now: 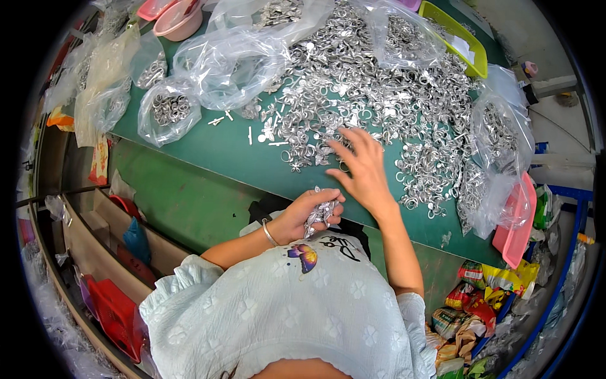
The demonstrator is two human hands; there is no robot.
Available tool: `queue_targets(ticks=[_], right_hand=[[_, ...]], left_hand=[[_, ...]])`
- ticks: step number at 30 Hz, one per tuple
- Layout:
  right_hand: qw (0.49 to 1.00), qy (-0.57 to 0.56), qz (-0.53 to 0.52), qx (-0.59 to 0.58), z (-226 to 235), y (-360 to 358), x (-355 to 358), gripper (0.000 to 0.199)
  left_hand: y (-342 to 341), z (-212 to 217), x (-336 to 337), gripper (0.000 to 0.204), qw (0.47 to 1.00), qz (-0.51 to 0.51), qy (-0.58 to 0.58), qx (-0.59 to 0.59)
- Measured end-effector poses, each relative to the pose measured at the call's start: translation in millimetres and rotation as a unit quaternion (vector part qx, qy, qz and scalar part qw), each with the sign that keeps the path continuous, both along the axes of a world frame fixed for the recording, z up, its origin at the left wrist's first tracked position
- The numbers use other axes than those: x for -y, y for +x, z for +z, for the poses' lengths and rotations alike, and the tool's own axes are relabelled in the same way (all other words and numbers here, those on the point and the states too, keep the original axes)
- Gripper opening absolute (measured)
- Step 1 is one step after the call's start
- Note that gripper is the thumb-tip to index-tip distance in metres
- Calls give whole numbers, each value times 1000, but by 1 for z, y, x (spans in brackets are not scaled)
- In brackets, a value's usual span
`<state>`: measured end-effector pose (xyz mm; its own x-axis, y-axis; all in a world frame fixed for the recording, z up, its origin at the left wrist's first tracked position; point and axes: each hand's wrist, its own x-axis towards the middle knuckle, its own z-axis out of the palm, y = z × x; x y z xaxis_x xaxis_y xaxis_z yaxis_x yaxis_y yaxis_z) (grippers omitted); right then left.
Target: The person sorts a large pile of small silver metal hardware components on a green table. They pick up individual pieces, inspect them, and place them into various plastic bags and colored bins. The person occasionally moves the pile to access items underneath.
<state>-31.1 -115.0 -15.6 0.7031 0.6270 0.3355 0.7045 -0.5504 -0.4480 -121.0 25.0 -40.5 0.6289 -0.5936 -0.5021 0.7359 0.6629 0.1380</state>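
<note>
My left hand point(294, 218), a bangle on its wrist, is cupped near my body at the table's front edge. Its fingers curl round a bunch of small silver metal pieces point(320, 215), some of them leaf-shaped. Over the near edge of a wide pile of silver rings and small metal castings point(353, 82), my right hand point(365, 172) hovers with fingers spread and nothing visible in it. Whether its fingertips touch the pieces I cannot tell. A few thin metal sticks point(250, 135) lie left of the pile on the green table point(221, 161).
Clear plastic bags of metal pieces point(169, 114) stand at the left, with more at the back and right. A yellow-green basket point(464, 38) is at the back right, a pink tray point(516, 221) at the right edge. Pink bowls point(178, 22) sit far left; a red basket point(113, 316) is below.
</note>
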Motion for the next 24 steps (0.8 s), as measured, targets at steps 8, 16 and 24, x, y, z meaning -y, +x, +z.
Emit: queue_targets(ticks=[8,16,24], right_hand=[[997,-16,-10,68,-26,11,-12,13],[994,-98,-34,45,-11,-6,-9,30],[995,-55,-50,65,-15,2,-8,14]], left_hand=[[-5,4,-13,19,998,55,24,28],[-4,2,-16,23,995,79,32,55],[-6,-4,-20,24,993,95,17,73]])
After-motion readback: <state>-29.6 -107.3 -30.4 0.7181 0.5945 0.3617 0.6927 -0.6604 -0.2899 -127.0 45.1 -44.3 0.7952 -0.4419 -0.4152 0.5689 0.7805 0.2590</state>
